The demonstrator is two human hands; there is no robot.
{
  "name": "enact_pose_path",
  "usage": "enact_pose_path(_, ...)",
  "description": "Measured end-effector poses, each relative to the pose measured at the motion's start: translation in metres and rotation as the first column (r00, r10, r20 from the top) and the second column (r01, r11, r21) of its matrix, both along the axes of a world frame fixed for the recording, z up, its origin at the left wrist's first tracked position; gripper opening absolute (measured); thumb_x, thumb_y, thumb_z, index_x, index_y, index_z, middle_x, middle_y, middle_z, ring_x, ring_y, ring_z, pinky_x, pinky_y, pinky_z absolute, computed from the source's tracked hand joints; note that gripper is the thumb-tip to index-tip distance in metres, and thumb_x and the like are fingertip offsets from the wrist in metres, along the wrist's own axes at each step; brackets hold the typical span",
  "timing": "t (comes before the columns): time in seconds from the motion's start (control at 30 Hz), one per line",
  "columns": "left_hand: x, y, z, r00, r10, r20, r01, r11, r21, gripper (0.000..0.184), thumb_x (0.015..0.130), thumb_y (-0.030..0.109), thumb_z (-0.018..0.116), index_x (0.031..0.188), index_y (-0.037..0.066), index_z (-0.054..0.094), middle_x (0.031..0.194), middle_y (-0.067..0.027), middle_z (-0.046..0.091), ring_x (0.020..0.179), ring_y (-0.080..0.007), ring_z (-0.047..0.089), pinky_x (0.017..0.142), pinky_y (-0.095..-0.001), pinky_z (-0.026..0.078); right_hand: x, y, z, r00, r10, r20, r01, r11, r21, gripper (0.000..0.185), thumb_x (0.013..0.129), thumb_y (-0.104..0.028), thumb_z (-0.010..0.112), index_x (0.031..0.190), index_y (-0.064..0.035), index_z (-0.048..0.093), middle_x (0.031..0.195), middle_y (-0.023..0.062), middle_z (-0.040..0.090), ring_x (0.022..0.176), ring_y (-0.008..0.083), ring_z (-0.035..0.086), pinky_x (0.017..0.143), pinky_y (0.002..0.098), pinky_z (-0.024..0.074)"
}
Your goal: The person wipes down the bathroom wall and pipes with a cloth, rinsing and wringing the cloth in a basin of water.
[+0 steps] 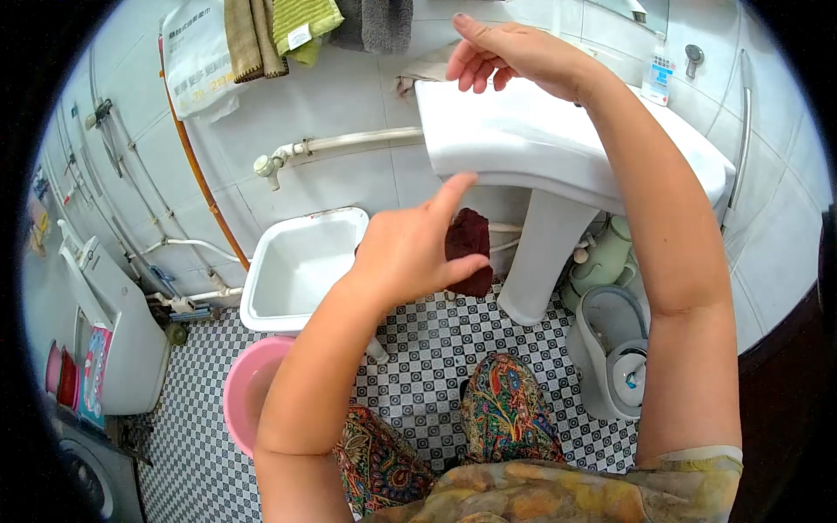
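Dark red cloth (471, 228) shows just beside the left hand (403, 248), left of the washbasin pedestal (540, 248). Left hand: thumb and index finger spread apart, other fingers hidden; cannot tell whether they grip the cloth. Right hand (506, 54): loosely curled, nothing visible in it, at the left end of the white washbasin (514, 135). Status: cloth lies outside the pink basin (238, 383) and white mop sink (292, 275), both to its left. Handling judged unfinished; wet or dry, and steps remaining, unreadable.
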State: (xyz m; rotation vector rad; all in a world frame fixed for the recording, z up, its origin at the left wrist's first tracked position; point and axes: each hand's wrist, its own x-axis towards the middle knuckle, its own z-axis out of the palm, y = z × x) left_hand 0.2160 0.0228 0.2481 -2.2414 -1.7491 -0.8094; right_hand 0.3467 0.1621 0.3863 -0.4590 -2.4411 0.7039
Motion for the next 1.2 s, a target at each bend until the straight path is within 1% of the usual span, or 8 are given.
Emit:
enact_pose_path(0.27,0.004,0.014,0.046,0.997,0.018,-0.077,-0.025,0.996,-0.087,0.072,0.072,0.023,0.056,0.135,0.016,0.023,0.066,-0.0195,0.059,0.061,-0.0376,0.056,0.059,-0.0452,0.045,-0.003,0.002,-0.004,0.997,0.010,0.073,-0.008,1.000,-0.028,0.064,0.086,-0.059,0.031,0.077,-0.0034,0.063,0.070,0.0040,0.059,0.060,0.0096,0.047,0.056,0.0222,0.0368)
enact_pose_path(0.6,0.011,0.040,0.060,0.969,0.106,-0.223,-0.127,0.989,-0.081,0.070,0.068,0.021,0.053,0.130,0.000,0.027,0.082,-0.0248,0.059,0.079,-0.0386,0.058,0.074,-0.0444,0.045,-0.015,0.000,-0.004,0.985,-0.040,0.166,0.049,0.998,-0.049,0.063,0.087,-0.057,0.032,0.073,-0.0025,0.063,0.062,0.0029,0.057,0.051,0.0071,0.036,0.045,0.0213,0.0293)
enact_pose_path(0.67,0.011,0.043,0.063,0.961,0.120,-0.247,-0.168,0.968,-0.184,0.068,0.069,0.023,0.053,0.127,-0.003,0.030,0.085,-0.0250,0.060,0.081,-0.0384,0.058,0.075,-0.0432,0.045,-0.015,-0.003,-0.004,0.972,-0.040,0.232,0.056,0.996,-0.066,0.063,0.087,-0.056,0.032,0.073,-0.0026,0.062,0.061,0.0031,0.057,0.049,0.0071,0.036,0.045,0.0211,0.0286)
enact_pose_path(0.97,0.013,0.043,0.072,0.962,0.155,-0.225,-0.210,0.947,-0.245,0.062,0.069,0.023,0.053,0.123,-0.003,0.037,0.095,-0.0266,0.058,0.090,-0.0384,0.056,0.082,-0.0412,0.044,0.004,0.004,0.014,0.989,-0.088,0.118,0.092,0.995,-0.033,0.060,0.086,-0.057,0.034,0.072,-0.0044,0.060,0.057,0.0025,0.055,0.048,0.0057,0.042,0.041,0.0198,0.0269)
enact_pose_path(1.0,0.012,0.043,0.071,0.962,0.152,-0.224,-0.207,0.947,-0.246,0.062,0.069,0.023,0.053,0.123,-0.003,0.037,0.095,-0.0266,0.058,0.090,-0.0384,0.056,0.082,-0.0412,0.044,0.010,0.013,0.025,0.974,-0.106,0.203,0.118,0.992,-0.050,0.066,0.089,-0.055,0.026,0.085,-0.0004,0.063,0.070,0.0076,0.061,0.058,0.0148,0.051,0.056,0.0269,0.0409)
enact_pose_path(1.1,0.011,0.043,0.068,0.968,0.150,-0.200,-0.194,0.955,-0.226,0.061,0.069,0.021,0.052,0.123,-0.003,0.037,0.095,-0.0273,0.058,0.091,-0.0390,0.056,0.082,-0.0411,0.043,0.036,0.003,0.037,0.891,-0.426,0.158,0.419,0.905,0.079,0.065,0.089,-0.053,0.026,0.079,-0.0005,0.063,0.067,0.0084,0.060,0.058,0.0153,0.052,0.055,0.0276,0.0413)
enact_pose_path(1.17,0.011,0.043,0.067,0.973,0.141,-0.183,-0.180,0.959,-0.219,0.061,0.069,0.020,0.052,0.123,-0.003,0.037,0.095,-0.0276,0.058,0.091,-0.0392,0.056,0.082,-0.0412,0.043,0.053,0.003,0.043,0.671,-0.727,0.144,0.658,0.674,0.335,0.064,0.089,-0.051,0.029,0.075,0.0010,0.063,0.064,0.0084,0.058,0.062,0.0180,0.054,0.061,0.0307,0.0435)
enact_pose_path(1.2,0.010,0.043,0.067,0.974,0.138,-0.181,-0.177,0.959,-0.220,0.061,0.069,0.020,0.052,0.123,-0.003,0.037,0.095,-0.0276,0.058,0.091,-0.0392,0.056,0.082,-0.0412,0.043,0.065,-0.020,0.048,0.648,-0.739,0.187,0.655,0.665,0.360,0.054,0.090,-0.041,0.031,0.082,0.0024,0.063,0.071,0.0097,0.061,0.069,0.0200,0.057,0.068,0.0336,0.0448)
